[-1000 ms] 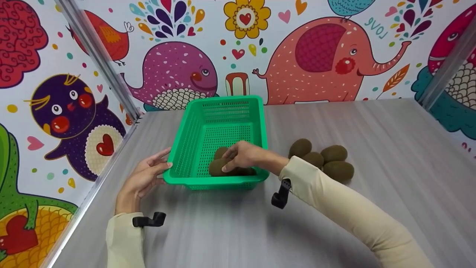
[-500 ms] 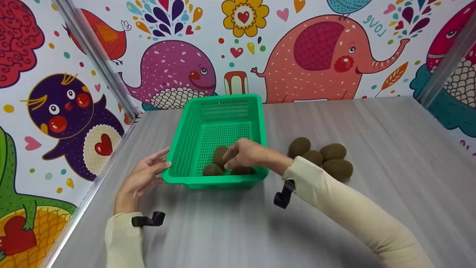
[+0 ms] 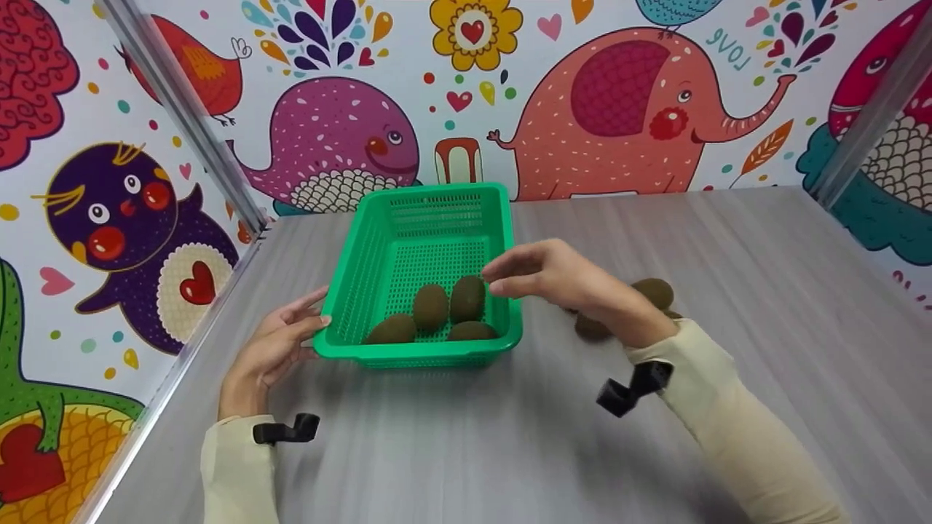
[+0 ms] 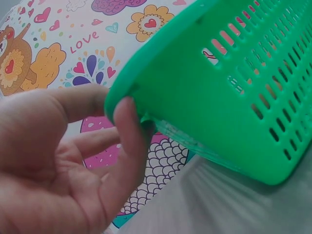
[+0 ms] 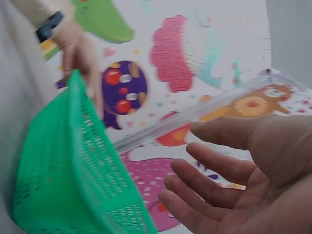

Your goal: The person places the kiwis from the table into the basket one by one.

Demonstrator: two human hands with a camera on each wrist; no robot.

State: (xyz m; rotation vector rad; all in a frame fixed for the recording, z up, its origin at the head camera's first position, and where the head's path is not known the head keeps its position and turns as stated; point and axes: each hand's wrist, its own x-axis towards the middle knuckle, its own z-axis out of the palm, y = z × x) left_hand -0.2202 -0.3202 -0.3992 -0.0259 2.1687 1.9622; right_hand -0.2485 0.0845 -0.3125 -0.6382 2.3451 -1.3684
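A green plastic basket (image 3: 422,351) stands on the table, with several brown kiwifruit (image 3: 431,308) lying near its front end. My left hand (image 3: 273,346) holds the basket's left front corner; in the left wrist view the rim (image 4: 127,80) sits between thumb and fingers. Over the basket's right rim is my right hand (image 3: 561,276), its fingers loosely bent and nothing in them. The right wrist view shows that palm (image 5: 243,180) bare beside the basket. More kiwifruit (image 3: 654,293) lie on the table to the right, partly hidden behind the right hand and forearm.
A grey wood-grain table (image 3: 437,444) carries everything. Walls printed with cartoon animals close off the back and sides, with a metal corner post (image 3: 186,116) at the left. A black wrist mount (image 3: 633,389) sticks out from the right sleeve.
My right hand has let go of a kiwifruit in the basket and moved right, out over the rim. The kiwifruit inside have shifted apart. My left hand keeps its place on the corner.
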